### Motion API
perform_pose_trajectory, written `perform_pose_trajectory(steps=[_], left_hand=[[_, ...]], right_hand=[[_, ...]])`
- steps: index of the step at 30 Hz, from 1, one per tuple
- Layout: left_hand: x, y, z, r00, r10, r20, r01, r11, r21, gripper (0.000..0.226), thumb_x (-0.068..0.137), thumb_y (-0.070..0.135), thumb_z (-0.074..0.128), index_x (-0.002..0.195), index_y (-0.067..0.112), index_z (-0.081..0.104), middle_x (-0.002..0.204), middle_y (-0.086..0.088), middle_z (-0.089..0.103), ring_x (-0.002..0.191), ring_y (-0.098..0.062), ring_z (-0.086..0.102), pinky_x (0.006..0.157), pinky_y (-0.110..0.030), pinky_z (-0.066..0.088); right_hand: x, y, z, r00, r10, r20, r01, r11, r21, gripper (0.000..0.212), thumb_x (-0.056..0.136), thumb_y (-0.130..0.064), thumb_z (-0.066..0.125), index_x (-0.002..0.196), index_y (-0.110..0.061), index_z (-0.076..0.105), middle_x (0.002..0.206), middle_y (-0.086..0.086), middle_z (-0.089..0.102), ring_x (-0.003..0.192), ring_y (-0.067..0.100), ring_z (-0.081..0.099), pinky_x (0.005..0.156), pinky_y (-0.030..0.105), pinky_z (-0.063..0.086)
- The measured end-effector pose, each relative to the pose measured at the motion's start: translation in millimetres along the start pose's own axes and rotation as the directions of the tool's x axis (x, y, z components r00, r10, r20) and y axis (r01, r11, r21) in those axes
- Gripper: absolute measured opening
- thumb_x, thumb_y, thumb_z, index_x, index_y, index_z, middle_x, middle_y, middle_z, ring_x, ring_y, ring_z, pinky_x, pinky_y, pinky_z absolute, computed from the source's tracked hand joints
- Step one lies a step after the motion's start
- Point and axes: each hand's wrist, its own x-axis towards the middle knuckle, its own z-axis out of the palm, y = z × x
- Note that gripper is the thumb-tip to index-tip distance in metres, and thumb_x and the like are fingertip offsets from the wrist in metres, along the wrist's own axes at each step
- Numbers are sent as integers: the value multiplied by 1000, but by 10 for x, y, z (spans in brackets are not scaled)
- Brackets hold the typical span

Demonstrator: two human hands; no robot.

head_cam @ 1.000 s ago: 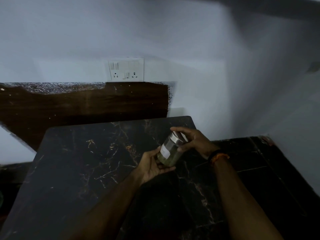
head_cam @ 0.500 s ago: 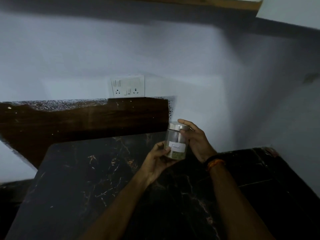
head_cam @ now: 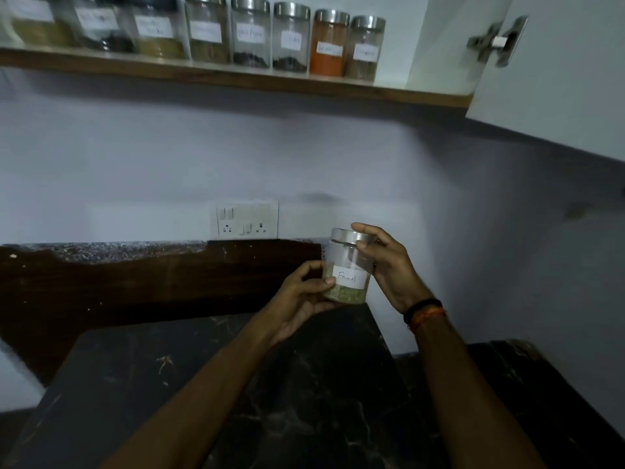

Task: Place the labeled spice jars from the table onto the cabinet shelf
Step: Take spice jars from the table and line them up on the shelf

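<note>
I hold a clear glass spice jar (head_cam: 348, 265) with a steel lid and a white handwritten label upright above the far edge of the black marble table (head_cam: 142, 394). My left hand (head_cam: 301, 299) cups its base from the left, thumb on the label's edge. My right hand (head_cam: 385, 262) grips the lid and upper side. Greenish spice fills the bottom of the jar. High above, the wooden cabinet shelf (head_cam: 236, 79) carries a row of several labeled jars; the rightmost (head_cam: 365, 49) stands close to the shelf's right end.
An open white cabinet door (head_cam: 548, 79) with a metal hinge (head_cam: 497, 40) hangs at the upper right. A white switch and socket plate (head_cam: 247, 219) sits on the wall behind the jar. A dark wooden backsplash (head_cam: 135, 282) runs along the wall.
The jar went from tilted to upright and both hands raised it above the table. The view swung upward, bringing the shelf with its jars and the open door into sight.
</note>
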Motion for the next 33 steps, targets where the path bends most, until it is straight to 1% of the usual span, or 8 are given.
perform_pose_trajectory(steps=[6, 11, 14, 17, 21, 24, 28, 33], left_hand=[[261, 522, 269, 994, 96, 48, -99, 993, 58, 57, 83, 8, 70, 136, 1, 52, 133, -27, 60, 120, -41, 62, 98, -48, 54], [475, 911, 463, 986, 147, 74, -155, 981, 114, 50, 84, 14, 74, 130, 5, 58, 129, -23, 65, 115, -42, 66, 94, -49, 56], [614, 1201, 633, 981, 170, 88, -187, 954, 234, 40, 83, 25, 77, 119, 13, 67, 121, -16, 69, 112, -41, 67, 91, -49, 57], [713, 1529, 854, 973, 208, 99, -230, 868, 440, 45, 80, 41, 78, 117, 16, 68, 118, -14, 68, 109, -37, 66, 88, -47, 58], [802, 1984, 1154, 942, 265, 205, -334, 701, 630, 50, 80, 45, 77, 118, 13, 68, 113, -7, 74, 104, -24, 71, 89, -39, 58], [882, 2309, 1388, 919, 290, 267, -394, 637, 663, 50, 82, 33, 81, 124, 12, 64, 117, -7, 73, 108, -25, 71, 94, -45, 57], [1002, 2630, 1663, 890, 322, 322, -452, 544, 707, 55, 75, 27, 86, 123, 12, 63, 115, -9, 73, 103, -24, 72, 87, -44, 61], [1197, 2933, 1838, 889, 306, 341, -455, 511, 730, 56, 67, 28, 90, 115, 12, 67, 108, -7, 75, 100, -26, 73, 83, -42, 61]], right_hand=[[286, -572, 28, 992, -122, -15, 120, 989, -83, 49, 86, -31, 65, 132, -18, 60, 135, 13, 57, 120, 31, 59, 97, 41, 56], [499, -977, 6, 977, -209, -33, 205, 973, -107, 35, 95, -23, 64, 130, -24, 63, 132, 9, 60, 119, 29, 60, 92, 35, 56], [569, -1185, -19, 961, -271, -50, 265, 958, -112, 35, 94, -23, 65, 128, -23, 64, 129, 10, 64, 118, 30, 62, 93, 39, 56], [625, -1350, -56, 951, -302, -67, 294, 950, -103, 35, 93, -22, 65, 127, -19, 64, 126, 14, 66, 116, 34, 63, 100, 50, 53], [683, -1634, -91, 938, -335, -89, 329, 941, -78, 42, 87, -26, 70, 127, -14, 64, 124, 16, 68, 115, 37, 64, 98, 49, 51], [746, -1875, -135, 930, -359, -80, 355, 933, -61, 45, 85, -32, 67, 127, -14, 64, 123, 15, 69, 115, 38, 64, 98, 49, 51], [857, -2105, -180, 921, -388, -46, 384, 921, -64, 37, 95, -29, 61, 130, -17, 61, 122, 8, 70, 115, 29, 65, 96, 45, 52], [1065, -2276, -284, 904, -428, -20, 427, 903, -52, 46, 98, -38, 57, 139, -19, 55, 130, 4, 67, 120, 23, 64, 98, 39, 52]])
